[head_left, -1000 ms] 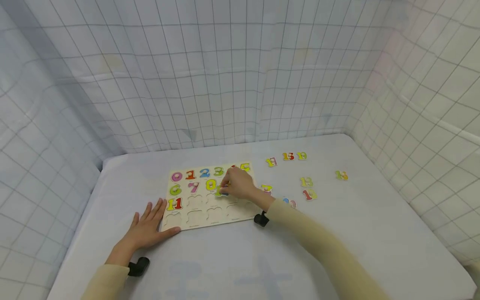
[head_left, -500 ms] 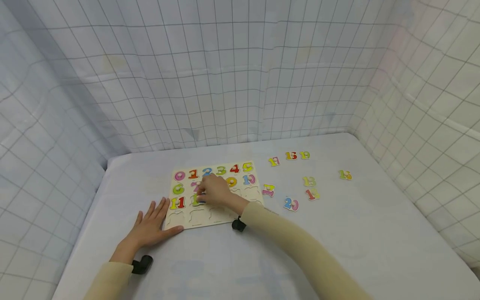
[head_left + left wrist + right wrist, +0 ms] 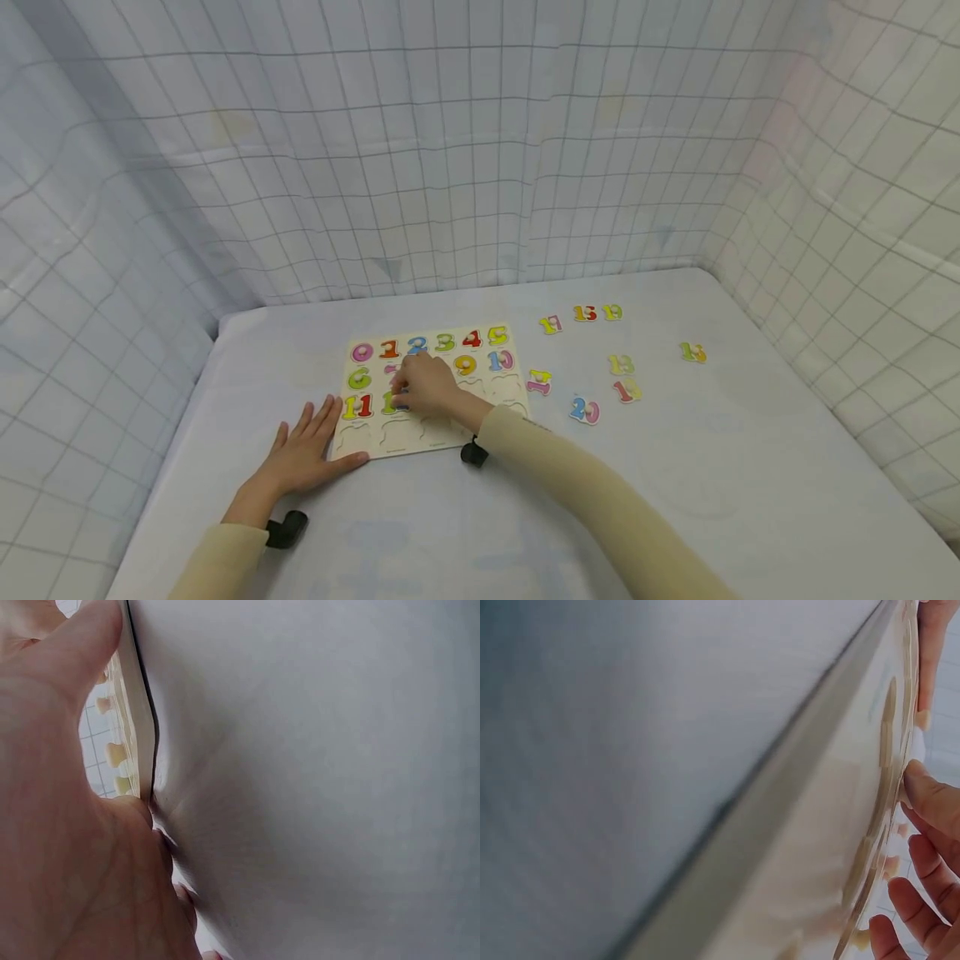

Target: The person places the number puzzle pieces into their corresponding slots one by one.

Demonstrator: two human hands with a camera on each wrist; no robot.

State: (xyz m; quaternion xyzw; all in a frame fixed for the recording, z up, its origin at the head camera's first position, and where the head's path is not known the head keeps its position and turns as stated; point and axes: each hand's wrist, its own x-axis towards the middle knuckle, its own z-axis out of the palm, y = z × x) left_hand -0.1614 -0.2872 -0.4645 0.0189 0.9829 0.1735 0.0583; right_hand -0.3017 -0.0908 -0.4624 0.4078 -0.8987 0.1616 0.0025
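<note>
A wooden number puzzle board [image 3: 408,449] lies on the white table. My right hand [image 3: 431,385] reaches over it and pinches a green-and-blue number piece [image 3: 388,404] at the third row, just right of the yellow-and-red 11 [image 3: 358,407]. Part of that piece is hidden by the fingers. In the right wrist view, thumb and index finger of the right hand [image 3: 934,817] meet at the board's surface, other fingers loosely bent. My left hand [image 3: 300,454] rests with spread fingers at the board's left side, its thumb along the front corner.
Loose number pieces lie right of the board, among them the blue-and-pink 20 [image 3: 584,410], a 17 [image 3: 551,325], a red-and-yellow 15 [image 3: 585,313] and a 19 [image 3: 612,312]. Further right is another piece [image 3: 693,352]. A grid-patterned curtain [image 3: 465,167] encloses the table.
My right hand has moved left across the board with the green-and-blue piece, down to the place beside the 11, and has stayed there over the last half second. The left hand keeps its place.
</note>
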